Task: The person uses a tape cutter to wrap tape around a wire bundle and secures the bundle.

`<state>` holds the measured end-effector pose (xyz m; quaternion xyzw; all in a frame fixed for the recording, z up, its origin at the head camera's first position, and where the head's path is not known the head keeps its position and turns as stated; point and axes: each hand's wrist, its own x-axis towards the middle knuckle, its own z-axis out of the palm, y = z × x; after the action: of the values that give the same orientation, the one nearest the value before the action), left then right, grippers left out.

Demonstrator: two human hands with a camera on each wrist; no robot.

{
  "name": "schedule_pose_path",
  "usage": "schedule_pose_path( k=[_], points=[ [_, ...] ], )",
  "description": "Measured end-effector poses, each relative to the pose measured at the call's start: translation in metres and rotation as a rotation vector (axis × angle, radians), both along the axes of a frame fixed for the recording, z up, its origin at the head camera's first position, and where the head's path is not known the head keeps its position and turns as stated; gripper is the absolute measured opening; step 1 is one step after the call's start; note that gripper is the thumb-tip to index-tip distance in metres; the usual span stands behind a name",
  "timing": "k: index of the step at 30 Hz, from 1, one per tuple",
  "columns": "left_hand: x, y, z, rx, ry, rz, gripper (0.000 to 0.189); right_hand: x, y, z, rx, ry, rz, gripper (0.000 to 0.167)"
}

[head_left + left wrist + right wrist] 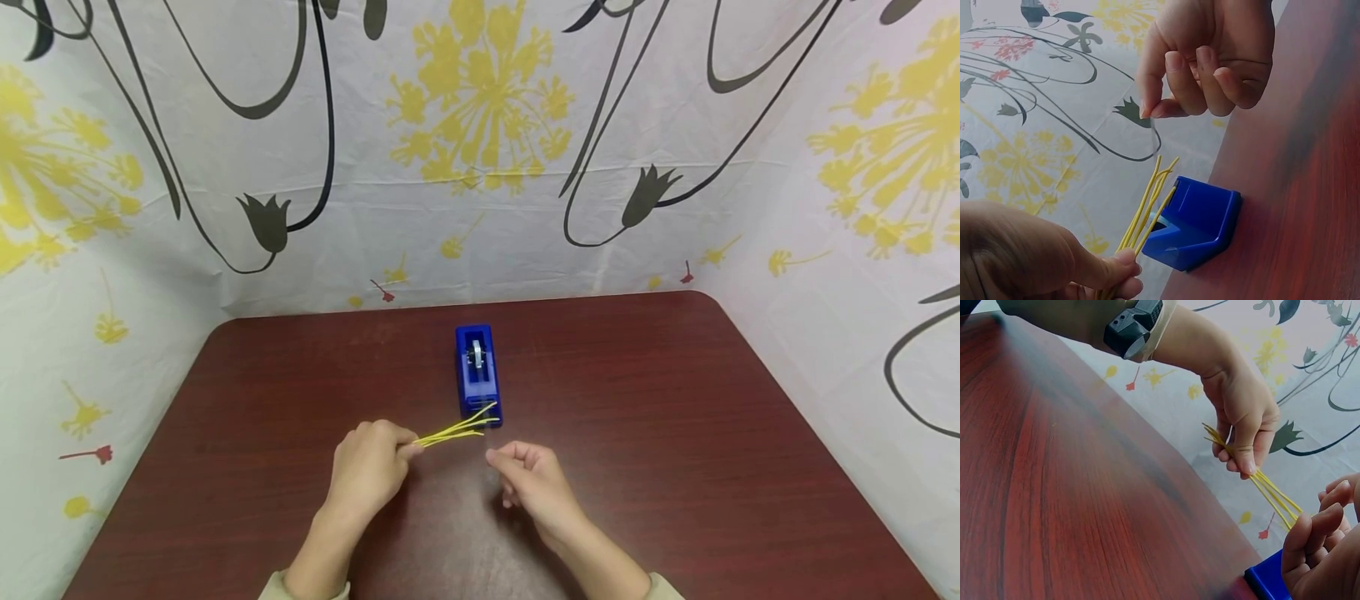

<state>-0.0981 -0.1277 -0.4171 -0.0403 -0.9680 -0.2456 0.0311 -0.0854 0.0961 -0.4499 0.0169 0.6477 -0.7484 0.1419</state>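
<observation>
Beneath the glossy plastic dispenser [480, 387], a smooth wood-grained desk [637, 400] is seen; behind the dispenser, creased cloth-like sheeting [517, 250].

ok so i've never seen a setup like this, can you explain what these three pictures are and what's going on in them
There is no robot here, just a person working with two bare hands. The head picture comes from a camera worn on the head, looking forward and down. The other two come from cameras on the wrists, so each shows the same scene from the side.

On the reddish-brown table stands a blue tape dispenser, with a flower-patterned sheet behind. The left hand pinches a small bunch of yellow wires, their ends fanning out toward the right hand. That hand pinches a thin see-through strip, probably tape, best seen in the left wrist view.
</observation>
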Motion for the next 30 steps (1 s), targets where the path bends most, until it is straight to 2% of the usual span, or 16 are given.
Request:
schedule_pose_path(
  k=[12,21,30],
  points=[
    [-0.006,0.01,-0.013,-0.001,0.029,-0.055,0.006,0.0,0.002,-0.002,-0.005,-0.002,-0.004,0.017],
    [-0.007,0.014,-0.015,-0.012,0.044,-0.064,0.001,0.0,0.002,-0.002,-0.006,0.001,0.003,0.018],
    [-0.007,0.018,-0.016,0.0,0.058,-0.086,0.007,0.0,0.001,-0.001,-0.004,-0.002,0.005,0.019]
  ],
)
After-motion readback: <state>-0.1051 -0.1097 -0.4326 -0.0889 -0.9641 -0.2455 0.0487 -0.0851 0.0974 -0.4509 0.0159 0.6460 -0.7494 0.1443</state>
